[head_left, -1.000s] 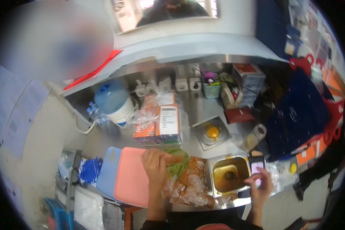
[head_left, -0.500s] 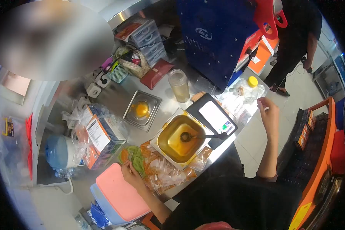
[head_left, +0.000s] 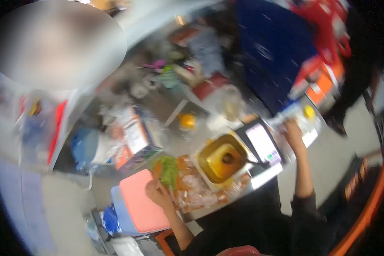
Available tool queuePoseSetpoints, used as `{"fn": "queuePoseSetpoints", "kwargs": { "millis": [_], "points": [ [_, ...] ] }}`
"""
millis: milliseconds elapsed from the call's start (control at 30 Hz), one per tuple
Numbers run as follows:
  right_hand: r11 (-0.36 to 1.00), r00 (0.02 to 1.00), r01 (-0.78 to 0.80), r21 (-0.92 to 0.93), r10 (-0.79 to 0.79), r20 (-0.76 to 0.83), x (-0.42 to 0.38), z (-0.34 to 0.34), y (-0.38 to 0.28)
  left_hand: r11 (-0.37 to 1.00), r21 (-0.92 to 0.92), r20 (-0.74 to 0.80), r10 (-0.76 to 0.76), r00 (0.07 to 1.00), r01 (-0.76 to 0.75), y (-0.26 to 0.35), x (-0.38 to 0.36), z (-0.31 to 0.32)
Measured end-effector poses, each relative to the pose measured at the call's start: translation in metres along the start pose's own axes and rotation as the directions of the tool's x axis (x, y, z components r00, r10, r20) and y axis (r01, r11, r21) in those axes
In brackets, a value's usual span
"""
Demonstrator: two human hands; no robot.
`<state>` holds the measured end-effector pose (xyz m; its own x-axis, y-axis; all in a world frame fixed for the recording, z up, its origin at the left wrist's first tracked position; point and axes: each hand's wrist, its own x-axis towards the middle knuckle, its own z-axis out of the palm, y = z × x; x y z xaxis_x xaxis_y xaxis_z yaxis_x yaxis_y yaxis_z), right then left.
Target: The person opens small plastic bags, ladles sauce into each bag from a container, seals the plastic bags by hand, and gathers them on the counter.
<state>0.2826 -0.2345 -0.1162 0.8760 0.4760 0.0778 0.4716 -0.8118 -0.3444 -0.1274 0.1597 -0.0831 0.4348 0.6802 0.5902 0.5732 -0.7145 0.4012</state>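
Note:
My left hand [head_left: 158, 194] is over the edge of a pink lid [head_left: 141, 207], fingers curled together beside a green cloth [head_left: 168, 170]. A small orange-brown patch shows at its fingertips; blur hides what it is. My right hand [head_left: 292, 133] reaches down to clear plastic bags [head_left: 301, 121] at the table's right end, near a yellow cap [head_left: 309, 112]; its fingers are smeared by motion. Between my hands sit a metal pan [head_left: 213, 158] of orange-brown sauce with a dark-handled ladle [head_left: 256, 163], a phone [head_left: 262, 143], and sauce-stained plastic packets [head_left: 196, 192].
Behind the pan are a small metal tray with an orange-yellow blob [head_left: 187, 121] and a clear jar [head_left: 231, 102]. A wrapped box [head_left: 136, 136] stands left. A large blue machine [head_left: 273, 47] rises at the back. Another person in dark clothes [head_left: 358, 64] stands at right.
The view has swung, shifting the scene rightward. My right hand has come down from above the table edge onto the plastic bags. My left hand has drawn back slightly from the green cloth.

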Motion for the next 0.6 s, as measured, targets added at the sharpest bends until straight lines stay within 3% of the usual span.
{"fn": "queuePoseSetpoints", "kwargs": {
  "millis": [33,67,100,133,200,367,400,433,500,567,600],
  "points": [
    [0.996,0.993,-0.083,-0.014,0.084,0.087,0.005,-0.006,-0.006,0.999,-0.003,0.023,0.037,0.999,-0.037,-0.01,-0.003,-0.001],
    [0.997,0.981,0.077,0.021,-0.072,-0.178,0.005,0.025,0.021,0.998,-0.005,0.044,0.07,0.997,-0.07,-0.015,-0.004,-0.001],
    [0.986,0.938,0.169,0.01,-0.158,-0.309,0.008,0.025,0.023,0.999,0.033,-0.05,0.034,0.998,-0.032,-0.007,0.0,-0.003],
    [0.984,0.954,0.128,0.123,-0.089,-0.287,0.008,0.013,0.016,0.997,0.071,-0.06,0.014,0.998,-0.01,0.008,0.002,-0.006],
    [0.982,0.96,0.058,0.178,-0.006,-0.28,-0.002,-0.02,-0.008,0.994,0.103,-0.068,-0.02,0.998,0.027,0.018,0.001,-0.007],
    [0.952,0.917,-0.068,0.299,0.178,-0.356,-0.021,-0.065,-0.049,0.996,-0.047,-0.118,-0.076,0.99,0.071,0.039,0.0,-0.005],
    [0.844,0.887,-0.009,0.536,0.254,-0.385,-0.027,-0.071,-0.064,0.996,-0.053,-0.124,-0.074,0.99,0.068,0.053,0.003,-0.01],
    [0.679,0.859,0.069,0.731,0.332,-0.39,-0.034,-0.078,-0.079,0.974,-0.208,-0.087,-0.114,0.99,0.094,0.07,0.007,-0.018],
    [0.628,0.887,0.1,0.772,0.294,-0.355,-0.047,-0.094,-0.114,0.866,-0.48,0.026,-0.149,0.988,0.144,0.106,0.012,-0.032],
    [0.3,0.982,0.033,0.953,0.168,-0.087,-0.064,-0.101,-0.157,0.675,-0.706,0.194,-0.11,0.975,0.217,0.143,0.012,-0.039],
    [0.267,0.999,-0.014,0.963,0.049,0.001,-0.072,-0.104,-0.178,0.544,-0.794,0.283,-0.064,0.957,0.272,0.16,0.011,-0.042]
  ]
}}
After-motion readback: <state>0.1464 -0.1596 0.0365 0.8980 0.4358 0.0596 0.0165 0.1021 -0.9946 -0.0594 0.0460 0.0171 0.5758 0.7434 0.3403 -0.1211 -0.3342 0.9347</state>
